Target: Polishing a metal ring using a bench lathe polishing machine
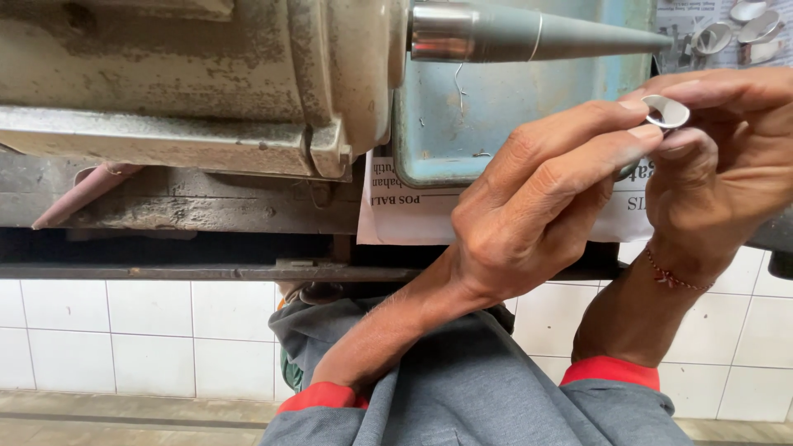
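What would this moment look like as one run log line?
left hand: pinching silver ring | right hand: pinching same ring | ring: right of tapered spindle, apart | more rings: on newspaper, top right

Single head-worn view, looking down, close over both hands [529,215], motor [198,83] ahead

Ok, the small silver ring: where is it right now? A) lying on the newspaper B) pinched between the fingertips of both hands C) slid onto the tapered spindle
B: the silver ring sits between fingertips of the left hand and right hand, below the tapered spindle.
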